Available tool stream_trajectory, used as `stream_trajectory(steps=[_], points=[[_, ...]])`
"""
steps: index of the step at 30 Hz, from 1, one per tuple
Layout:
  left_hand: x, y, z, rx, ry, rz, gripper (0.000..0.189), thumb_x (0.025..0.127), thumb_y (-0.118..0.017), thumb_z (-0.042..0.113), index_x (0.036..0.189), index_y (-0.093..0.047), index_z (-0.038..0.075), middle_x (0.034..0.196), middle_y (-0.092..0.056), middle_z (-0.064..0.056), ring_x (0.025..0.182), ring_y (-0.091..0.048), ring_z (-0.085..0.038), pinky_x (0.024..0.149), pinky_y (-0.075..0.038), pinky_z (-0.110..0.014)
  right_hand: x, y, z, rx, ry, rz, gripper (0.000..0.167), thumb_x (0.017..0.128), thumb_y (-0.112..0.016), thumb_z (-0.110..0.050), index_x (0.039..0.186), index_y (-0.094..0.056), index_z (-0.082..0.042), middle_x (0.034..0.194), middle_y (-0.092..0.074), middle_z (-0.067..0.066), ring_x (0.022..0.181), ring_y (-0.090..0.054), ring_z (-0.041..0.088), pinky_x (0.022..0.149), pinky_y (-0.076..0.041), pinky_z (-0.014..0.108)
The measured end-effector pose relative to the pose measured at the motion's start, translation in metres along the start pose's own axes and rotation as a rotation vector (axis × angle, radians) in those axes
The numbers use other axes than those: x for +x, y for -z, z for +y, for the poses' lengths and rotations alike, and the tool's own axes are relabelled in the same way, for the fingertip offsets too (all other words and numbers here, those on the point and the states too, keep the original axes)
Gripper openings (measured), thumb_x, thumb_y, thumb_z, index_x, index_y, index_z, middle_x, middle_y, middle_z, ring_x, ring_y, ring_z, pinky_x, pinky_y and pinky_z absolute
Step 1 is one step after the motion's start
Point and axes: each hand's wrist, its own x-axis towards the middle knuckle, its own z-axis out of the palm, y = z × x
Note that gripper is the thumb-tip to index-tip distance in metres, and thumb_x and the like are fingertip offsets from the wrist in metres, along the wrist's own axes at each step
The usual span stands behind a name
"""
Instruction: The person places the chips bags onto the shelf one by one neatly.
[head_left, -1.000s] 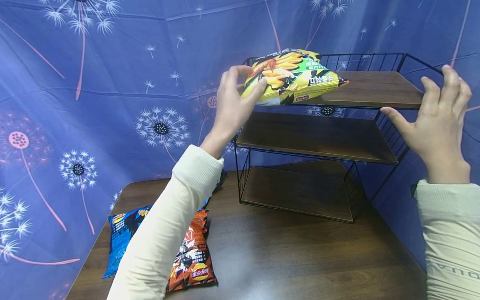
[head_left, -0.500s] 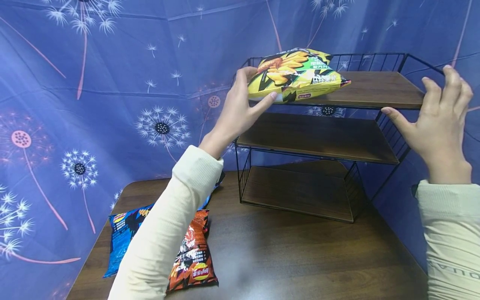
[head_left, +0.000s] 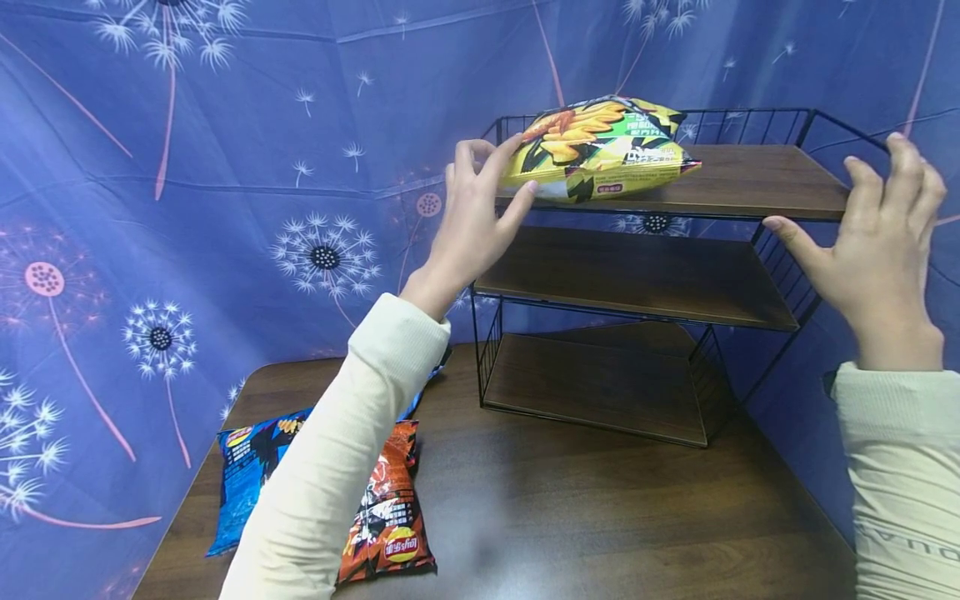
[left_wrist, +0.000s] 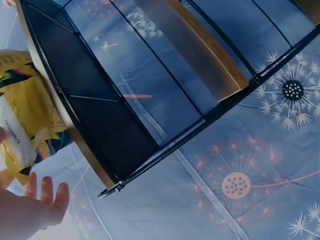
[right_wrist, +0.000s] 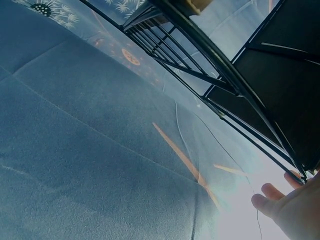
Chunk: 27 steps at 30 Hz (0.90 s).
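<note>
A yellow bag of chips [head_left: 600,158] lies on the left part of the top shelf [head_left: 757,179] of a black wire rack. My left hand [head_left: 472,217] is at the bag's left end, thumb by its lower front corner and index finger along its upper left side. In the left wrist view, the other fingers [left_wrist: 46,192] extend loosely below the yellow bag. My right hand [head_left: 885,233] is at the shelf's right end, fingers spread, the thumb near the front edge. The right wrist view has its fingertips [right_wrist: 270,192] by the rack's corner.
Below are a middle shelf [head_left: 637,271] and a bottom shelf [head_left: 592,387]. On the wooden table [head_left: 600,517] lie a blue chip bag [head_left: 243,483] and an orange one [head_left: 386,517], both partly behind my left sleeve. Another blue item [head_left: 431,379] shows behind that sleeve. A dandelion-print cloth [head_left: 225,208] hangs behind.
The yellow bag has shifted right and settled lower on the top shelf. My left thumb and fingers have drawn back a little from it. My right hand has stayed in place.
</note>
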Motion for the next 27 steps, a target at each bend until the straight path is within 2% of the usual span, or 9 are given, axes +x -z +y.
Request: stream_trajectory(steps=[6, 9, 12, 15, 22, 27], points=[[-0.007, -0.005, -0.002, 0.058, -0.202, 0.122, 0.043, 0.091, -0.049, 0.023, 0.134, -0.043, 0.023, 0.128, -0.038, -0.008, 0.115, -0.039, -0.022, 0.097, -0.03, -0.03, 0.0, -0.001, 0.0, 0.004, 0.01, 0.015, 0.108, 0.072, -0.032, -0.082, 0.139, -0.025, 0.002, 0.152, -0.002, 0.009, 0.137, 0.0, 0.032, 0.111, -0.004, 0.052], [-0.012, -0.007, -0.002, 0.091, -0.283, 0.147, 0.04, 0.091, -0.048, 0.021, 0.131, -0.047, 0.023, 0.13, -0.038, -0.008, 0.118, -0.037, -0.024, 0.097, -0.031, -0.034, 0.0, -0.001, 0.0, 0.012, 0.009, 0.015, 0.107, 0.072, -0.033, -0.082, 0.139, -0.025, 0.002, 0.152, -0.002, 0.008, 0.137, 0.0, 0.032, 0.111, -0.004, 0.052], [-0.016, -0.01, -0.002, 0.13, -0.329, 0.144, 0.037, 0.092, -0.046, 0.022, 0.129, -0.048, 0.023, 0.132, -0.039, -0.008, 0.122, -0.035, -0.025, 0.096, -0.031, -0.039, 0.0, -0.001, 0.0, 0.016, 0.004, 0.012, 0.107, 0.072, -0.033, -0.082, 0.139, -0.025, 0.002, 0.152, -0.002, 0.008, 0.137, 0.001, 0.031, 0.111, -0.004, 0.051], [-0.018, -0.012, -0.003, 0.172, -0.334, 0.132, 0.039, 0.092, -0.045, 0.023, 0.131, -0.047, 0.024, 0.134, -0.038, -0.008, 0.125, -0.032, -0.025, 0.098, -0.03, -0.041, 0.0, -0.001, 0.0, 0.016, 0.009, 0.016, 0.108, 0.071, -0.033, -0.083, 0.138, -0.025, 0.002, 0.152, -0.002, 0.008, 0.137, 0.0, 0.032, 0.111, -0.004, 0.051], [-0.016, -0.014, -0.003, 0.237, -0.298, 0.071, 0.047, 0.091, -0.047, 0.024, 0.138, -0.039, 0.027, 0.141, -0.032, -0.008, 0.131, -0.027, -0.025, 0.105, -0.022, -0.043, 0.0, -0.002, 0.001, 0.013, 0.014, 0.022, 0.108, 0.071, -0.033, -0.083, 0.138, -0.026, 0.002, 0.152, -0.003, 0.009, 0.137, -0.001, 0.032, 0.111, -0.004, 0.052], [-0.014, -0.017, 0.0, 0.292, -0.262, 0.027, 0.054, 0.09, -0.048, 0.027, 0.142, -0.033, 0.025, 0.14, -0.024, -0.01, 0.129, -0.025, -0.026, 0.103, -0.024, -0.043, 0.001, -0.002, 0.001, 0.016, -0.002, 0.004, 0.107, 0.072, -0.033, -0.082, 0.139, -0.026, 0.002, 0.152, -0.002, 0.008, 0.137, 0.001, 0.032, 0.111, -0.003, 0.051]])
